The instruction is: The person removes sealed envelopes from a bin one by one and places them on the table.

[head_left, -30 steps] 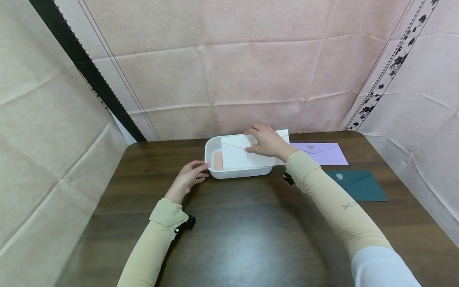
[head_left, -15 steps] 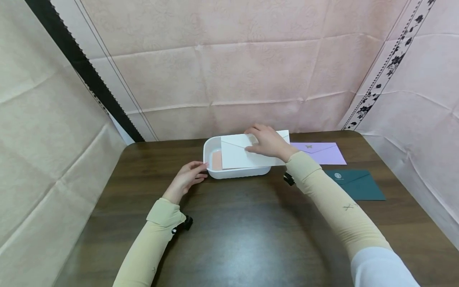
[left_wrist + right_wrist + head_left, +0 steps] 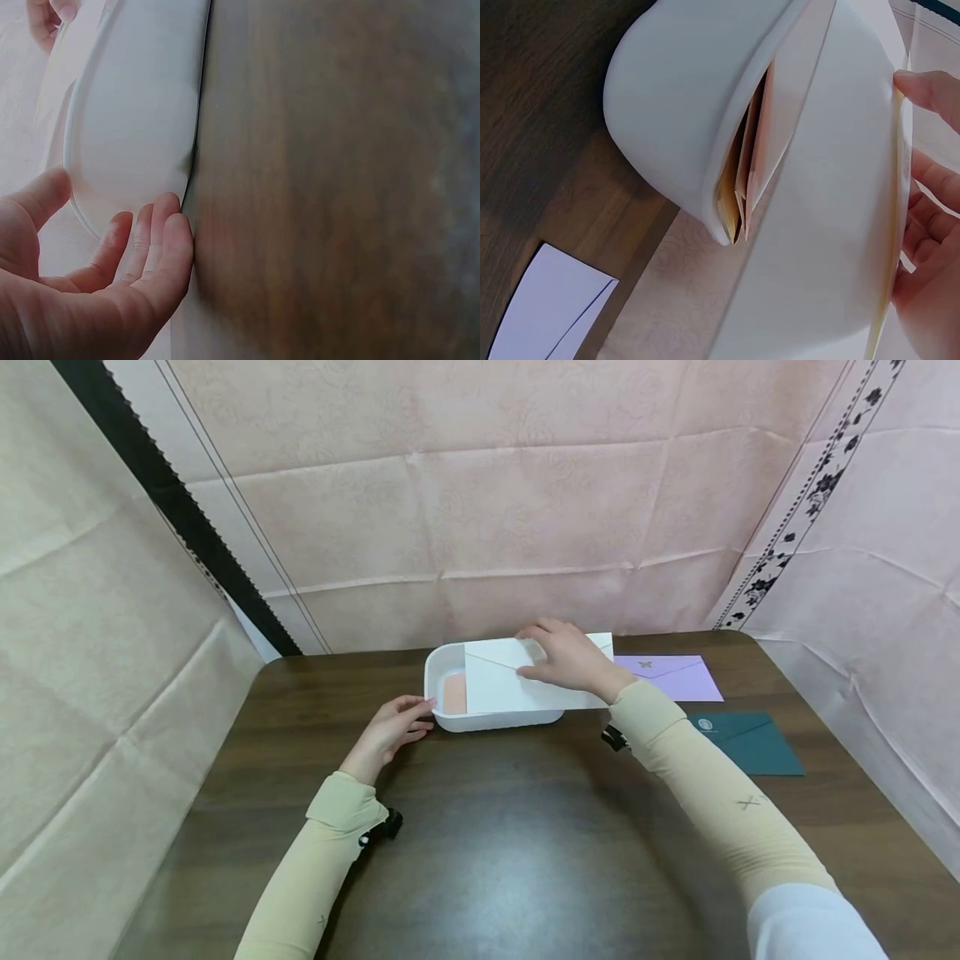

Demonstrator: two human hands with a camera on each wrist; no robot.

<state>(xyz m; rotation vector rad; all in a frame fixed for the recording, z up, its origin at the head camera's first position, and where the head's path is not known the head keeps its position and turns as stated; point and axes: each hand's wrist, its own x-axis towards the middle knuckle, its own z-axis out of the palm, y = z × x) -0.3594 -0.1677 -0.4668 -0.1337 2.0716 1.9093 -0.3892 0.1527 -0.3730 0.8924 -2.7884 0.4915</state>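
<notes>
1. Now, nearest on the counter (image 3: 487, 860), the left hand (image 3: 390, 728) touches the tray (image 3: 498, 722) at its 8 o'clock corner. Its fingers are spread and relaxed against the outer wall; they have hardly moved.
2. A teal envelope (image 3: 750, 745) lies flat, well apart from the tray, just past 3 o'clock.
3. The white envelope (image 3: 532, 695) has shifted slightly toward 3 o'clock with the right hand (image 3: 566, 658), whose fingers hold it in a narrow grip. It looks to be mid-handling, not settled: one end lies over the tray, the other reaches beyond the 3 o'clock rim.
4. Its long axis runs roughly 9 to 3 o'clock, nearly matching the tray's. The flap points toward 6 o'clock, its tip hidden by the hand.
5. Peach-coloured paper (image 3: 454, 695) shows inside the tray, toward 9 o'clock.
6. The lilac envelope (image 3: 678, 680) lies at 3 o'clock from the tray.
</notes>
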